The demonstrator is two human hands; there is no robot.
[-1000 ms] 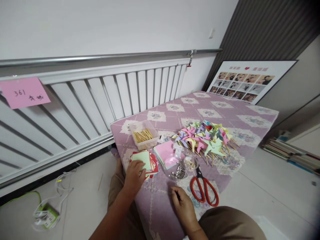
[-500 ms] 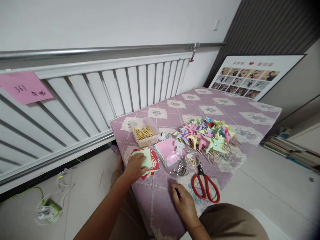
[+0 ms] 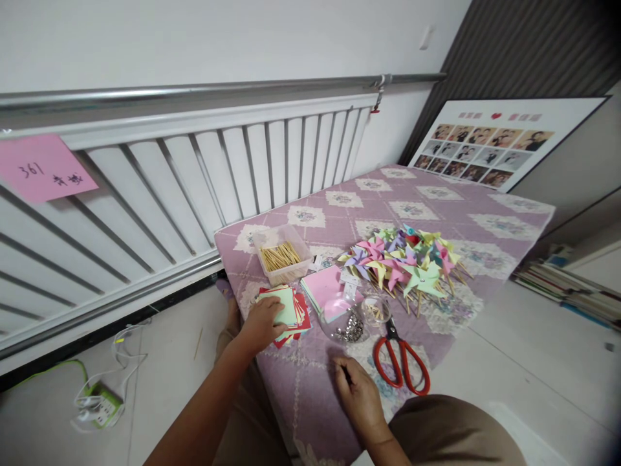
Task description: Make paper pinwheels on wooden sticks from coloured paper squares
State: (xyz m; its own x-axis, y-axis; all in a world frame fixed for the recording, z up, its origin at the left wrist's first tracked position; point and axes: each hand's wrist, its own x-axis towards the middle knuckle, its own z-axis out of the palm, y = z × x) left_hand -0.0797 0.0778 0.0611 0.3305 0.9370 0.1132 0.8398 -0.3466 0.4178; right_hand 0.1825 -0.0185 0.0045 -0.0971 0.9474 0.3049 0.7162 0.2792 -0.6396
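My left hand point(image 3: 262, 323) lies on a loose stack of coloured paper squares point(image 3: 291, 310), its fingers flat over the pale green top sheet and the thumb by the near edge. Red and cream sheets stick out beneath. My right hand point(image 3: 359, 395) rests curled on the tablecloth, with nothing visible in its fingers. To its right lie red-handled scissors point(image 3: 402, 366). Just beyond it, a clear dish of small metal pins point(image 3: 352, 327) stands beside a small round tub point(image 3: 376, 310) with short light pieces inside. A second stack of paper, pink on top point(image 3: 323, 288), sits behind the dish.
A clear plastic box point(image 3: 281, 255) of wooden sticks stands at the table's left edge. Many finished paper pinwheels point(image 3: 402, 259) are piled to the right. A white radiator point(image 3: 194, 194) runs along the wall, and a photo board point(image 3: 485, 145) leans at the back. A power strip point(image 3: 104, 404) lies on the floor.
The view has shifted slightly. Both hands keep their places, the left on the paper stack and the right curled on the cloth.
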